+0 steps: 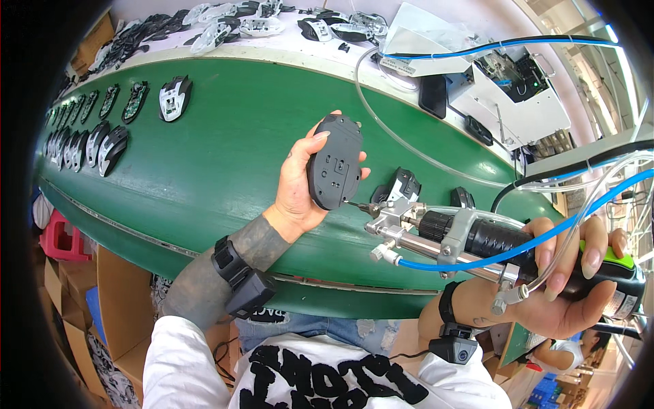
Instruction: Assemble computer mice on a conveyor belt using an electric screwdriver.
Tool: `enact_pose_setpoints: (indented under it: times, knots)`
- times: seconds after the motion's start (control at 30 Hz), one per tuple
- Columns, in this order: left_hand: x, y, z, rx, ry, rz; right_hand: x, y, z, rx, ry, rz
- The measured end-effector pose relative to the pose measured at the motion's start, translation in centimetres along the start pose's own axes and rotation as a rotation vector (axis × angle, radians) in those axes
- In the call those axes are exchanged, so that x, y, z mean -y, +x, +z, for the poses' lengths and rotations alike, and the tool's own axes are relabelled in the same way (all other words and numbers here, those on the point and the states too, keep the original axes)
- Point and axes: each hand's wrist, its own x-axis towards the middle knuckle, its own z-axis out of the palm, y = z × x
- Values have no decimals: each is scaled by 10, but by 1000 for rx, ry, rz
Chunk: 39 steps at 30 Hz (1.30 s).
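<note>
A black computer mouse [335, 163] is gripped in my left hand [297, 178] above the green bench, its underside with several small holes facing up. My thumb lies along its left edge, and fingertips show on the right side. My right hand [569, 290] is wrapped round the rear of a black power screwdriver [501, 245] with a metal feed head and hoses. The screwdriver's thin bit [355, 204] points left at the lower end of the mouse; whether it touches a screw hole I cannot tell.
Behind the bit, two part-built mice [403, 183] lie on the green bench [225, 150]. Circuit boards [135, 101] and grey-black shells [113, 150] stand in rows at the left. A white machine [511, 102] occupies the back right. A clear tube and a blue hose [545, 235] cross the right side.
</note>
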Motion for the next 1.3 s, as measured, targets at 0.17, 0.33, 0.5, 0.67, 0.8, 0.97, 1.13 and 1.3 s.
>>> enact_pose_setpoints:
  times: [0.17, 0.33, 0.5, 0.67, 0.8, 0.97, 1.13, 1.3]
  knots:
    - [1, -1, 3, 4, -4, -4, 4, -1, -4, 25, -38, -34]
    - [2, -7, 6, 4, 1, 10, -6, -2, 3, 26, 40, -10]
    - [1, -2, 1, -62, 53, 40, -3, -1, 5, -8, 5, -26]
    - [5, 4, -10, -214, 143, 21, 31, 0, -8, -13, -8, -60]
    - [9, 2, -12, -160, 151, -50, 29, -2, -2, -74, 30, -94]
    - [14, 0, -7, -103, 101, -56, 9, -2, 5, -29, 17, 1]
    - [12, -2, -5, -92, 80, -65, -5, -2, 8, -10, 45, 0]
    - [12, -8, -5, -75, 48, -59, -16, -3, 9, 53, 116, -44]
